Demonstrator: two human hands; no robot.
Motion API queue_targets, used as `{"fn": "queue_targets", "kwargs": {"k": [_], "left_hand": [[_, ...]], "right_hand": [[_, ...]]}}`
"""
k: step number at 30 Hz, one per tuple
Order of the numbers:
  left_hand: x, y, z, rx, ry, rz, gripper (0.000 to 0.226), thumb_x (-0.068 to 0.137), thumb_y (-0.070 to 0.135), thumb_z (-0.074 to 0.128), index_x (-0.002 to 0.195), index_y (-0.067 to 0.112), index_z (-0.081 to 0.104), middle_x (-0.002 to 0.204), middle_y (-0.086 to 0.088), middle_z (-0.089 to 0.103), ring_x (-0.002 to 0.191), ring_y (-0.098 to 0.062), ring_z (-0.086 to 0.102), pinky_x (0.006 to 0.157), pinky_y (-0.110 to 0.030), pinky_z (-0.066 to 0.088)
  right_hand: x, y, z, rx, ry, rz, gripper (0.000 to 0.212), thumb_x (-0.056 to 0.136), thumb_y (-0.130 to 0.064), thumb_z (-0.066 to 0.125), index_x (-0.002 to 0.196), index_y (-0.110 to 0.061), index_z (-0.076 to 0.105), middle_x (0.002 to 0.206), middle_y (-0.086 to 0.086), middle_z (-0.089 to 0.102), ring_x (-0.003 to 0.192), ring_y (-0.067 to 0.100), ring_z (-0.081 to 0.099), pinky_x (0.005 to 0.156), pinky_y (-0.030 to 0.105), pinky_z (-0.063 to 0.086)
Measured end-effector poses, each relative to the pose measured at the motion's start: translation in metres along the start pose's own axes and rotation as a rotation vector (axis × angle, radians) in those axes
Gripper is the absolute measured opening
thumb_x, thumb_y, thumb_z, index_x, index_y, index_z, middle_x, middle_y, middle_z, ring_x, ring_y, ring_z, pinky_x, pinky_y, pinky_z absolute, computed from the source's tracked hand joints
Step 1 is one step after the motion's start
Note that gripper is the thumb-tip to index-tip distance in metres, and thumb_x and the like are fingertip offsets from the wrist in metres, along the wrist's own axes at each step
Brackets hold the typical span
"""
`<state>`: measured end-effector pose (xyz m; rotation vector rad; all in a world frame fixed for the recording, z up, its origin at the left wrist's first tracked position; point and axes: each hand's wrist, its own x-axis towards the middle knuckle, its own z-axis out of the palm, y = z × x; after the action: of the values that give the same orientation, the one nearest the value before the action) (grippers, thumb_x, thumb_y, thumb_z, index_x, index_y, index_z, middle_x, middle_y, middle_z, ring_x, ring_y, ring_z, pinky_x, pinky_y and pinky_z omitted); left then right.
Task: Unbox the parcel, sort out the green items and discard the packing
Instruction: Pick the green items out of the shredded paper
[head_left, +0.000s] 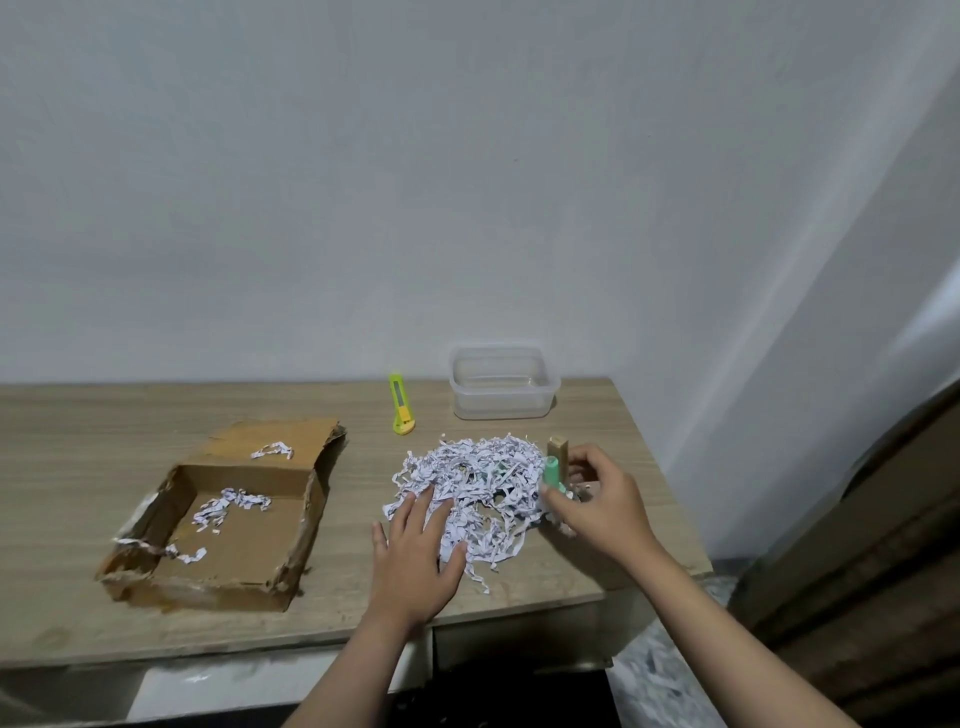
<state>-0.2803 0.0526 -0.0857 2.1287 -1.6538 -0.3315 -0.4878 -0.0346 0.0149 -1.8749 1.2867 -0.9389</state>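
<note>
Right hand (602, 499) pinching a small mint-green cylinder (551, 472) between thumb and fingers, grip narrow around it, at the right edge of the shredded paper pile (478, 483). Left hand (421, 545) lying flat, fingers spread wide, holding nothing, pressing on the near left part of the same pile.

Starting at the left of the desk (78, 415): opened cardboard box (223, 525) sitting with torn walls and its flap (275, 441) folded back flat toward the wall. Holding only a few clumps of white paper shreds (228, 506) on its floor, one more clump resting on the flap. No readable print showing on the cardboard.

Moving right: yellow-green utility knife (400, 402) lying on the desk behind the pile, apart from it, pointing toward the wall. No legible marking on it.

Further right: clear plastic container (503, 384) standing lidless near the wall, nothing visible inside.

Just in front of it: shredded paper heaped loosely on the desk, faint printed specks on the strips too small to read. Tan wooden block (558, 451) standing upright just behind the green cylinder, beside the right fingertips.
</note>
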Motion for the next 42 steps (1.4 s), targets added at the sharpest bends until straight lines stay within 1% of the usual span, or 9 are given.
{"fn": "queue_targets", "kwargs": {"k": [8, 13, 16, 22, 25, 27, 32, 36, 42], "left_hand": [[0.0, 0.0, 0.0, 0.006, -0.017, -0.01, 0.062, 0.084, 0.061, 0.027, 0.143, 0.04, 0.027, 0.157, 0.013, 0.013, 0.146, -0.014, 0.003, 0.114, -0.056, 0.004], [0.0, 0.001, -0.003, -0.001, -0.032, -0.018, 0.063, 0.085, 0.061, 0.025, 0.145, 0.046, 0.013, 0.158, 0.017, 0.008, 0.146, -0.011, 0.001, 0.115, -0.056, 0.002], [0.0, 0.0, -0.002, -0.015, 0.007, 0.044, 0.062, 0.09, 0.062, 0.029, 0.145, 0.049, 0.006, 0.156, 0.021, 0.009, 0.145, -0.005, 0.006, 0.115, -0.054, 0.004], [0.0, -0.001, 0.0, 0.002, -0.002, 0.066, 0.061, 0.086, 0.072, 0.015, 0.141, 0.053, -0.006, 0.156, 0.023, -0.003, 0.143, 0.003, -0.004, 0.113, -0.041, -0.012], [0.0, 0.0, -0.002, -0.019, 0.005, 0.067, 0.061, 0.088, 0.07, 0.016, 0.142, 0.052, -0.004, 0.155, 0.023, -0.008, 0.142, 0.006, -0.011, 0.113, -0.042, -0.014], [0.0, 0.001, -0.003, -0.03, 0.005, 0.062, 0.062, 0.088, 0.069, 0.014, 0.144, 0.049, -0.002, 0.155, 0.023, -0.012, 0.141, 0.006, -0.014, 0.113, -0.044, -0.014], [0.0, 0.001, -0.003, -0.08, 0.029, 0.062, 0.063, 0.089, 0.066, 0.016, 0.147, 0.044, 0.005, 0.156, 0.02, -0.01, 0.143, 0.002, -0.012, 0.113, -0.047, -0.009], [-0.001, 0.002, -0.002, -0.092, 0.044, 0.039, 0.064, 0.087, 0.069, 0.009, 0.146, 0.045, 0.008, 0.156, 0.02, -0.01, 0.143, 0.002, -0.014, 0.112, -0.049, -0.01], [-0.001, 0.002, -0.002, -0.101, 0.06, 0.001, 0.069, 0.082, 0.075, 0.0, 0.145, 0.047, 0.005, 0.157, 0.02, -0.008, 0.143, 0.003, -0.014, 0.112, -0.048, -0.013]], "right_hand": [[0.043, 0.011, -0.008, 0.146, 0.104, 0.1, 0.03, 0.082, -0.015, 0.068, 0.111, -0.014, 0.061, 0.081, -0.005, 0.056, 0.055, -0.001, 0.052, 0.049, 0.01, 0.043], [0.079, 0.042, -0.008, 0.022, 0.148, 0.267, 0.048, 0.075, -0.027, 0.074, 0.12, -0.019, 0.059, 0.103, -0.003, 0.059, 0.089, 0.018, 0.06, 0.076, 0.027, 0.047], [0.09, 0.068, 0.0, 0.012, 0.121, 0.376, 0.063, 0.06, -0.036, 0.08, 0.118, -0.025, 0.058, 0.114, 0.002, 0.062, 0.092, 0.023, 0.064, 0.082, 0.041, 0.056], [0.102, 0.091, 0.005, -0.157, 0.078, 0.458, 0.051, 0.068, -0.038, 0.079, 0.11, -0.012, 0.064, 0.112, 0.009, 0.067, 0.1, 0.027, 0.061, 0.088, 0.036, 0.049], [0.103, 0.08, 0.009, -0.261, 0.173, 0.347, 0.041, 0.072, -0.045, 0.071, 0.104, -0.019, 0.067, 0.112, 0.006, 0.065, 0.111, 0.03, 0.055, 0.095, 0.046, 0.046], [0.095, 0.057, 0.016, -0.202, 0.205, 0.168, 0.028, 0.083, -0.031, 0.065, 0.107, -0.018, 0.065, 0.108, 0.0, 0.062, 0.11, 0.025, 0.054, 0.094, 0.043, 0.046], [0.071, 0.021, 0.05, -0.3, -0.197, -0.249, 0.027, 0.09, -0.027, 0.052, 0.116, -0.024, 0.061, 0.112, -0.009, 0.059, 0.11, 0.009, 0.047, 0.092, 0.03, 0.039], [0.059, 0.033, 0.063, -0.38, -0.329, -0.234, 0.026, 0.09, -0.032, 0.05, 0.11, -0.022, 0.064, 0.107, -0.006, 0.06, 0.104, 0.014, 0.048, 0.091, 0.04, 0.042], [0.039, 0.045, 0.053, -0.481, -0.376, -0.175, 0.027, 0.091, -0.033, 0.048, 0.111, -0.023, 0.064, 0.11, -0.006, 0.065, 0.104, 0.014, 0.053, 0.091, 0.035, 0.042]]}}
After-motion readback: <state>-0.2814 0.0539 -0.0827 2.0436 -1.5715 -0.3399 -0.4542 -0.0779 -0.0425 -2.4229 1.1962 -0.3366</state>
